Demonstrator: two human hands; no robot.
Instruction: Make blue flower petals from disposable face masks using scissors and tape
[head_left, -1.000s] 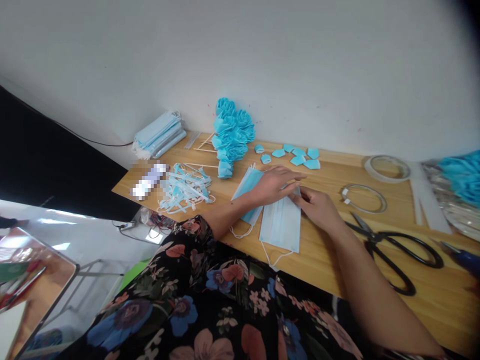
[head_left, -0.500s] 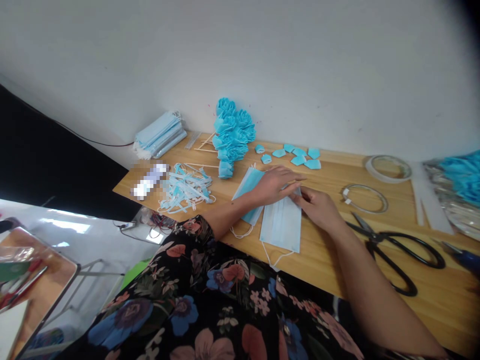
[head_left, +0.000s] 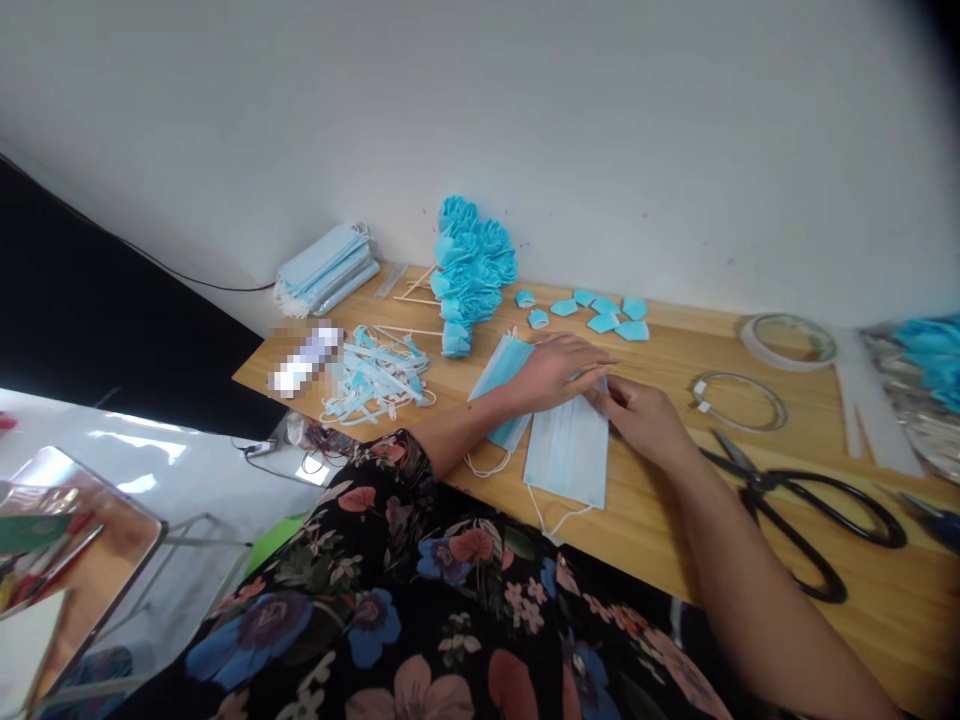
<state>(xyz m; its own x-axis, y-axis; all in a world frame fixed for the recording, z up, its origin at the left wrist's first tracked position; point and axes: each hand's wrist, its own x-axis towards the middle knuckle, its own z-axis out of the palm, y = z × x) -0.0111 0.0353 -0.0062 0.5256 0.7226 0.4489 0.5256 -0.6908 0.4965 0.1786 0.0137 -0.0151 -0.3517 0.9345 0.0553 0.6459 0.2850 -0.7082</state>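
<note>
A pale face mask (head_left: 566, 455) lies flat on the wooden table, its ear loop hanging toward the front edge. My left hand (head_left: 559, 372) rests across the mask's upper end with its fingers stretched out to the right. At the mask's upper right edge, my right hand (head_left: 637, 412) has thumb and fingers closed on the border; the fingertips are partly hidden. Under my left hand and wrist is a bluer face mask (head_left: 501, 375), partly covered. Black-handled scissors (head_left: 761, 482) lie with blades apart to the right of my right hand.
Blue ruffled flowers (head_left: 472, 270) on sticks lie behind, with several cut blue pieces (head_left: 604, 322) beside them. Mask strips (head_left: 382, 370) are heaped at left, near a mask stack (head_left: 326, 265). At right are a wire coil (head_left: 739, 402), a tape roll (head_left: 787, 340) and pliers (head_left: 930, 515).
The whole view has shifted slightly, so things sit a little farther right in the picture. Both hands keep nearly the same pose on the mask.
</note>
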